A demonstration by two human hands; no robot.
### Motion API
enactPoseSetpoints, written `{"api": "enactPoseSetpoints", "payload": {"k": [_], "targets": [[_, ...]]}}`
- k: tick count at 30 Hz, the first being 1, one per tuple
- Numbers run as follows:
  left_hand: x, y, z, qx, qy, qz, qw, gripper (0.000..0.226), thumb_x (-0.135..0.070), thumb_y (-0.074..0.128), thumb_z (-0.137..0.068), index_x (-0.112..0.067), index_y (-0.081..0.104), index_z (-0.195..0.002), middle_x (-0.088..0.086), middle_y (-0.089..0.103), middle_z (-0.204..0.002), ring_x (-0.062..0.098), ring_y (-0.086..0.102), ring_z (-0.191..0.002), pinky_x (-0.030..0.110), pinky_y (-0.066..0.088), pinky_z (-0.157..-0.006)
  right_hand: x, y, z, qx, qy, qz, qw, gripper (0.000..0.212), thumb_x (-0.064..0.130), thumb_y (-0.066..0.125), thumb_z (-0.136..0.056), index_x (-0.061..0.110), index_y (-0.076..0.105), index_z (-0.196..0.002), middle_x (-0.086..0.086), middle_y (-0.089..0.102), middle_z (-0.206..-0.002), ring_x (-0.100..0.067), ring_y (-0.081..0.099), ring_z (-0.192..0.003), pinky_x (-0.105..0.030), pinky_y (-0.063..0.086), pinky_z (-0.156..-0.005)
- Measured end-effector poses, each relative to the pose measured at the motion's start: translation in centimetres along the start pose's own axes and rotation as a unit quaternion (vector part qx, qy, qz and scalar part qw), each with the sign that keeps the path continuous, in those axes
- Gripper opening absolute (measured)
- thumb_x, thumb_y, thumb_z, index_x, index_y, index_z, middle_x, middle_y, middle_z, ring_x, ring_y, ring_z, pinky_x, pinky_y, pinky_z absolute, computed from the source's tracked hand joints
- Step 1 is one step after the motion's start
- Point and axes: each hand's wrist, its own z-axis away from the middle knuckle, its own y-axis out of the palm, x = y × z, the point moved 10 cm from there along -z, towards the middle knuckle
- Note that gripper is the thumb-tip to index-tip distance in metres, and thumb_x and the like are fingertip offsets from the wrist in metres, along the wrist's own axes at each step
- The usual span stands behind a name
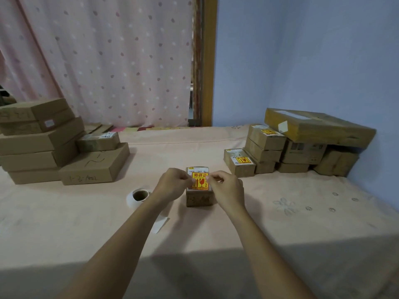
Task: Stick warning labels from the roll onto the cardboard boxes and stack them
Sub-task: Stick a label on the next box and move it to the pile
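Left hand (172,183), right hand (226,186): fingers (190,180) pinch one label (200,181) over one small box (199,199); one roll (139,196) beside.

Warning label (200,181): both side edges hidden under fingertips of left hand (172,183) and right hand (226,186). Print along label's bottom strip too small to read. Cannot tell whether label touches top of small box (199,198) or sits just above it. Box top mostly covered; scribble on its front blurred. Label roll (138,196): right side lost behind left forearm (129,229). Backing strip (160,225) partly under same forearm. Left stack (32,143) clipped by frame edge. Boxes beneath large box (319,126) at right half hidden. Both forearms cut off at bottom edge.
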Motion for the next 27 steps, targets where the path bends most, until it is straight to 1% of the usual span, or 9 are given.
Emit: {"api": "enactPoseSetpoints", "payload": {"k": [4, 8, 11, 14, 16, 19, 22, 25, 27], "targets": [[0.4, 0.1, -0.6, -0.008, -0.028, 0.022, 0.999, 0.022, -0.022, 0.076, -0.089, -0.010, 0.078, -0.072, -0.010, 0.056, -0.048, 0.010, 0.044, -0.054, 0.026, 0.033, -0.055, -0.9, 1.6, -1.5, 0.031, 0.028, -0.004, 0.999, 0.007, 0.035, 0.074, -0.087, 0.031, 0.080, -0.090, 0.014, 0.076, -0.090, -0.011, 0.069, -0.093, -0.035, 0.057, -0.083], [0.6, 0.5, -1.2, -0.018, -0.039, 0.002, 0.999, 0.015, -0.022, 0.078, -0.086, -0.007, 0.082, -0.084, 0.007, 0.063, -0.062, 0.015, 0.047, -0.062, 0.029, 0.036, -0.059, -1.4, 2.2, -2.2, 0.042, 0.039, 0.014, 0.998, 0.009, 0.035, 0.072, -0.087, 0.032, 0.079, -0.092, 0.012, 0.077, -0.089, -0.011, 0.069, -0.093, -0.035, 0.057, -0.083], [0.7, 1.0, -1.7, -0.018, -0.035, -0.009, 0.999, 0.013, -0.021, 0.081, -0.083, -0.009, 0.083, -0.088, -0.001, 0.062, -0.061, 0.010, 0.048, -0.060, 0.026, 0.036, -0.055, -1.7, 2.4, -2.6, 0.044, 0.043, 0.044, 0.997, 0.013, 0.034, 0.068, -0.090, 0.031, 0.079, -0.097, 0.012, 0.076, -0.097, -0.013, 0.068, -0.096, -0.034, 0.057, -0.083], [0.9, 1.4, -2.1, -0.015, -0.039, -0.028, 0.999, 0.015, -0.021, 0.083, -0.080, -0.011, 0.083, -0.092, 0.000, 0.069, -0.074, 0.007, 0.054, -0.065, 0.020, 0.037, -0.054, -1.8, 2.5, -2.8, 0.052, 0.037, 0.073, 0.995, 0.017, 0.032, 0.065, -0.091, 0.031, 0.078, -0.102, 0.012, 0.075, -0.102, -0.015, 0.067, -0.098, -0.033, 0.056, -0.081], [1.1, 1.5, -2.3, -0.015, -0.040, -0.046, 0.998, 0.019, -0.022, 0.084, -0.079, -0.012, 0.083, -0.095, 0.001, 0.071, -0.081, 0.009, 0.057, -0.070, 0.019, 0.038, -0.056, -1.8, 2.3, -2.9, 0.054, 0.033, 0.092, 0.994, 0.021, 0.031, 0.062, -0.093, 0.031, 0.076, -0.109, 0.012, 0.075, -0.106, -0.016, 0.065, -0.100, -0.030, 0.052, -0.078], [1.2, 1.7, -2.4, -0.027, -0.037, -0.075, 0.996, 0.026, -0.024, 0.080, -0.082, -0.012, 0.080, -0.105, 0.004, 0.076, -0.098, 0.018, 0.063, -0.087, 0.026, 0.044, -0.069, -1.4, 2.1, -3.0, 0.046, 0.017, 0.130, 0.990, 0.021, 0.030, 0.058, -0.096, 0.030, 0.072, -0.111, 0.008, 0.073, -0.108, -0.018, 0.062, -0.096, -0.028, 0.046, -0.072], [1.2, 1.9, -2.3, -0.032, -0.035, -0.099, 0.994, 0.042, -0.031, 0.078, -0.082, -0.014, 0.072, -0.121, 0.007, 0.074, -0.111, 0.026, 0.065, -0.104, 0.034, 0.051, -0.087, -0.8, 2.2, -3.0, 0.036, -0.011, 0.167, 0.985, 0.020, 0.029, 0.056, -0.097, 0.029, 0.070, -0.111, 0.005, 0.073, -0.107, -0.019, 0.062, -0.092, -0.029, 0.049, -0.071], [1.1, 2.1, -2.4, -0.020, -0.029, -0.104, 0.994, 0.056, -0.036, 0.077, -0.073, -0.022, 0.067, -0.126, 0.005, 0.074, -0.112, 0.027, 0.065, -0.109, 0.039, 0.050, -0.096, -0.6, 2.8, -2.9, 0.043, -0.040, 0.172, 0.983, 0.022, 0.026, 0.058, -0.097, 0.029, 0.068, -0.116, 0.007, 0.070, -0.106, -0.022, 0.063, -0.100, -0.031, 0.050, -0.072], [1.2, 2.1, -2.6, -0.016, -0.019, -0.121, 0.992, 0.056, -0.032, 0.079, -0.077, -0.028, 0.063, -0.130, 0.001, 0.073, -0.108, 0.026, 0.063, -0.112, 0.042, 0.046, -0.100, -0.9, 3.4, -2.7, 0.056, -0.047, 0.150, 0.986, 0.026, 0.025, 0.061, -0.094, 0.031, 0.065, -0.120, 0.010, 0.065, -0.107, -0.019, 0.062, -0.102, -0.033, 0.052, -0.077]]}}
